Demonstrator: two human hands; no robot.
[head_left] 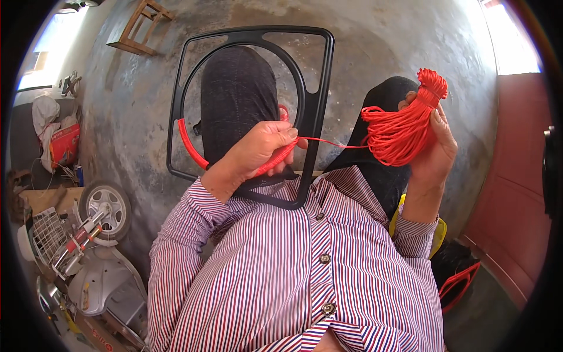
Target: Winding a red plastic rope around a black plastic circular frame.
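Observation:
Over my left thigh lies a black square frame (316, 114) with a round ring inside it. Red cord (189, 146) is wound tightly around the ring's lower arc, partly hidden behind my left wrist. My left hand (265, 148) is closed at the wound part, thumb and fingers pinching the cord near the ring's right side. From there a single red strand (328, 141) runs across to a thick hank of red cord (402, 135). My right hand (437, 138) grips this hank from behind, raised above my right thigh, its tied end pointing up.
A wooden stool (136, 29) stands at the far left on the concrete floor. Left of me is a grey scooter (97, 287) with a spoked wheel (107, 208). A red door (510, 176) is on the right. By my right side sits a black bag with red edging (460, 284).

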